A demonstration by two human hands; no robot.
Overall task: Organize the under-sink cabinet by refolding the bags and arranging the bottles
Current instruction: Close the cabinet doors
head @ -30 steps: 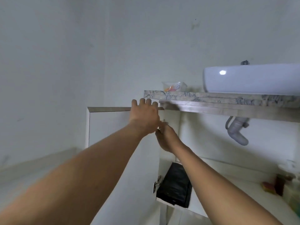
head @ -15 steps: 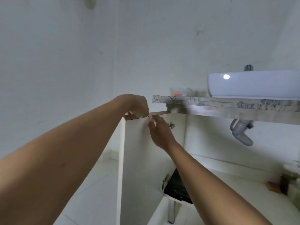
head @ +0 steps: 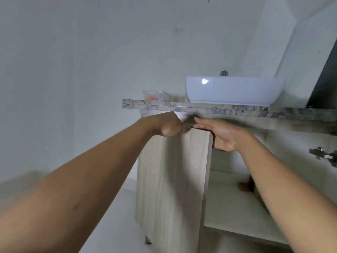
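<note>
Cabinet door (head: 173, 170) now nearly shut, left hand (head: 166, 126) with grip curled on its top edge (right hand (head: 221, 134) spread, alongside)

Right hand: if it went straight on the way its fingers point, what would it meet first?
Likely the left hand, curled at the door top. The right hand points left along that edge, just under the counter; depth is unclear, so it might slip past behind.
</note>
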